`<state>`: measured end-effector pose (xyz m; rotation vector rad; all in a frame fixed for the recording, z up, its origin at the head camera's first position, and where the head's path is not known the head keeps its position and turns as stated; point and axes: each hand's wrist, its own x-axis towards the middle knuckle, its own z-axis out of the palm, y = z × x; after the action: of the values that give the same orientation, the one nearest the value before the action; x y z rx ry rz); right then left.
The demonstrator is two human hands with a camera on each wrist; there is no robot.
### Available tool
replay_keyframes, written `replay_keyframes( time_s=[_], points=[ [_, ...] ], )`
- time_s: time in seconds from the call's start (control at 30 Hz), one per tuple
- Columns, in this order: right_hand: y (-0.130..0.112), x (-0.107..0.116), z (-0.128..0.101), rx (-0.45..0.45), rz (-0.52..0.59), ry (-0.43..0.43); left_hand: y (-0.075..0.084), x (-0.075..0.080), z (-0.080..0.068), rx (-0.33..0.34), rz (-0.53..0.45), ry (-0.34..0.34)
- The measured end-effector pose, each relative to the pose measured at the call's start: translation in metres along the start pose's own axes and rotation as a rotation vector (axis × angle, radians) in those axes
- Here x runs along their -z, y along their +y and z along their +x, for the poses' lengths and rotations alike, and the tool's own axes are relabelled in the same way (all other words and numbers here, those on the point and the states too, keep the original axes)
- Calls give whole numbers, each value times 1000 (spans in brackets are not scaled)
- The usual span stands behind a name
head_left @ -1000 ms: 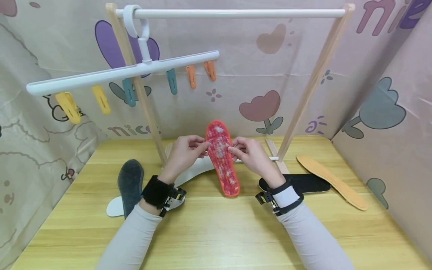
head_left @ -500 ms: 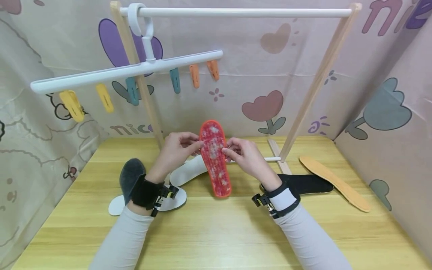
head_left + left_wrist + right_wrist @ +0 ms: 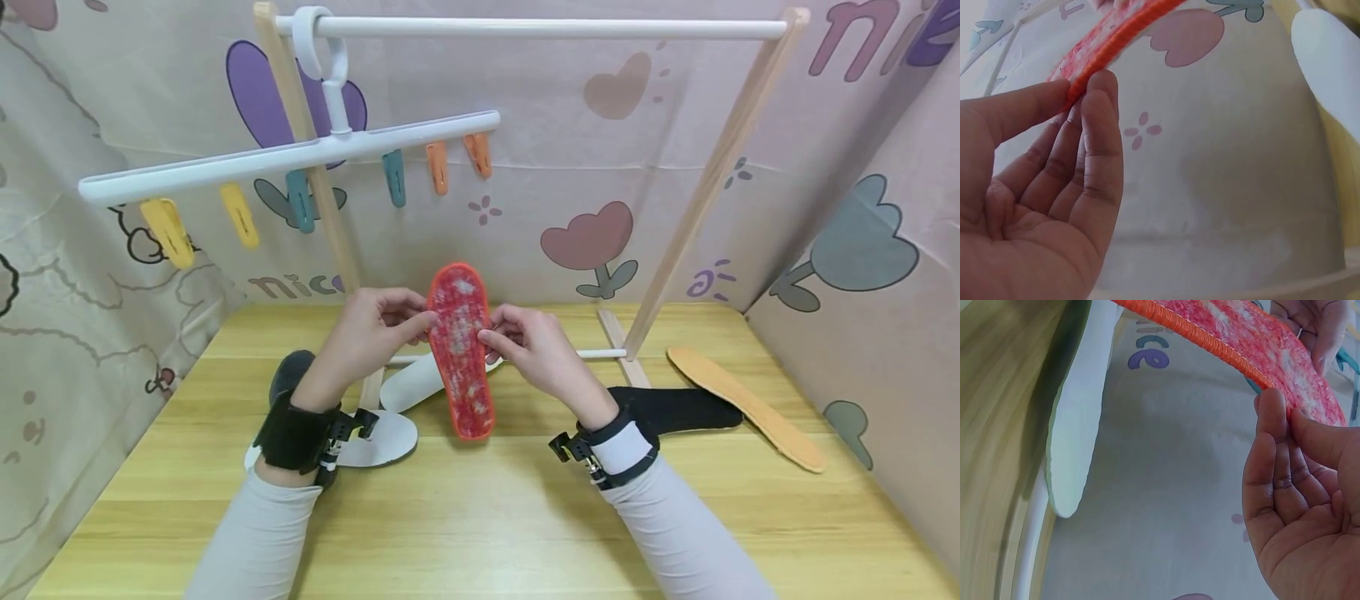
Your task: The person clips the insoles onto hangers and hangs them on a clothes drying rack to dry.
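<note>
A red insole (image 3: 461,358) with white flecks and a stitched orange edge is held upright above the table in the head view. My left hand (image 3: 372,332) pinches its left edge between thumb and fingers. On the opposite edge, my right hand (image 3: 536,350) pinches it a little lower. The left wrist view shows the thumb and index finger on the orange edging (image 3: 1116,47). In the right wrist view the red face of the insole (image 3: 1291,369) rises from the thumb and fingertips. White insoles (image 3: 382,440) and a dark grey one (image 3: 288,371) lie behind my left forearm.
A white hanger (image 3: 322,152) with yellow, blue and orange clips hangs from the rack's top bar (image 3: 540,28), tilted up to the right. A black insole (image 3: 682,408) and a tan insole (image 3: 750,408) overlap on the table's right side. A patterned curtain stands behind.
Both hands have shifted left together with the red insole still between them. My left forearm now covers more of the dark grey insole. The camera view has drifted slightly.
</note>
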<state>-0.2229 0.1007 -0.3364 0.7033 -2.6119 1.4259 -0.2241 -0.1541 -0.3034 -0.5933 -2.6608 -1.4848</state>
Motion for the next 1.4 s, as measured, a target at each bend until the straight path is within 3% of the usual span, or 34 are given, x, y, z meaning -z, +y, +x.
replay_keyframes(
  time_s=[0.23,0.47,0.73,1.4],
  points=[
    [-6,-9,3,37,23,-24,-2,14,-7,8,27,-14],
    [-13,-20,5,67,32,-49,-7,25,-14,-36,82,5],
    [-16,-37,10,76,66,-124,-11,38,-26,-20,130,24],
    [-42,-64,30,89,-2,-242,-19,84,-48,33,198,2]
  ],
)
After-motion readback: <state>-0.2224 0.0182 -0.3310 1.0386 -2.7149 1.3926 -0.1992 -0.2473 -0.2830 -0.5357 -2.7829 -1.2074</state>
